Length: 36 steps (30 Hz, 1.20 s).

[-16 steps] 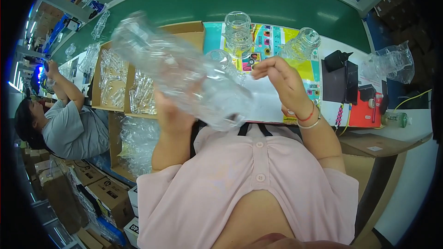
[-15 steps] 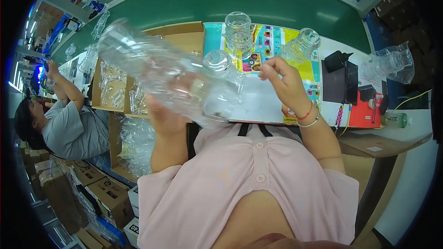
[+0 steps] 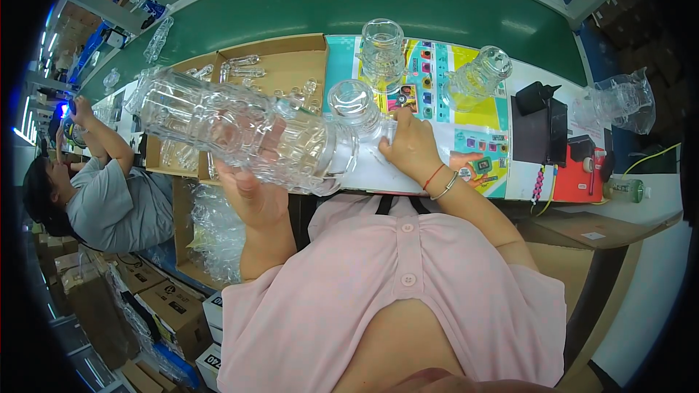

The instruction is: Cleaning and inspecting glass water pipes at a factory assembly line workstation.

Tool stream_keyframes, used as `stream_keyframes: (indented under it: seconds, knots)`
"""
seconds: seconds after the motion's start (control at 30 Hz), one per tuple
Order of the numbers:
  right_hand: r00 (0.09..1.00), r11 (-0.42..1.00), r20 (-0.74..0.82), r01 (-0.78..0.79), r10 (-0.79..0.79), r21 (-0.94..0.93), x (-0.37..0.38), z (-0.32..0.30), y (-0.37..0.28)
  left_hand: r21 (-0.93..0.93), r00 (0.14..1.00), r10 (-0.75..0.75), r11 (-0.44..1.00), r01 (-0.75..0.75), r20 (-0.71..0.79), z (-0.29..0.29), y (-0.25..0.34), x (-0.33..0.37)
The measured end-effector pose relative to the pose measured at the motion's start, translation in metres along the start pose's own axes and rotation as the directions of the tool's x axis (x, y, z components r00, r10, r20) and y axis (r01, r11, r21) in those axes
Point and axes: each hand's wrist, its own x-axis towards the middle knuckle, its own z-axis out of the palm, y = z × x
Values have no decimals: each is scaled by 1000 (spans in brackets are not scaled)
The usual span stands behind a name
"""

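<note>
A large clear glass vessel (image 3: 218, 120) with a ridged body lies tilted across the front of me, its flared end toward the middle of the table. My left hand (image 3: 255, 182) supports it from below with the fingers around it, partly seen through the glass. Close to the flared end, my right hand (image 3: 416, 149) is closed, thumb and fingers pinching a short clear glass tube (image 3: 380, 128). I cannot tell whether the tube is part of the vessel. Just behind stands a smaller-looking clear glass vessel (image 3: 354, 100), partly hidden.
Another glass vessel (image 3: 383, 54) stands upright on the printed sheet; one more (image 3: 478, 80) is to its right. A cardboard tray (image 3: 291, 54) holds small glass pieces. Rightward are a black stand (image 3: 539, 127), a red box (image 3: 577, 175) and a bagged glass vessel (image 3: 622, 105). A co-worker (image 3: 116, 196) sits left.
My right hand has come left and down from above the sheet to the short tube. The vessel in my left hand, blurred before, is steadier and its far end has dropped.
</note>
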Motion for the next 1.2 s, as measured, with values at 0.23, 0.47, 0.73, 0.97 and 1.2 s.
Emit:
stream_keyframes:
  seconds: [0.23,0.47,0.73,0.97,1.2]
  knots:
    - [990,916,-44,-109,136,385,-3,-26,20,49,995,-96,994,95,15,7,0,-5]
    - [939,431,269,-338,214,837,2,-116,-23,76,956,-266,963,258,122,28,-4,-8]
    - [994,300,95,-109,60,948,-11,-147,-41,65,895,-368,929,364,254,64,-5,-10]
    - [992,425,-55,1,116,905,-14,-148,-43,146,860,-393,919,365,324,69,-13,-13]
    - [995,446,8,-51,98,894,-22,-153,-44,139,873,-370,929,343,317,73,-13,-13]
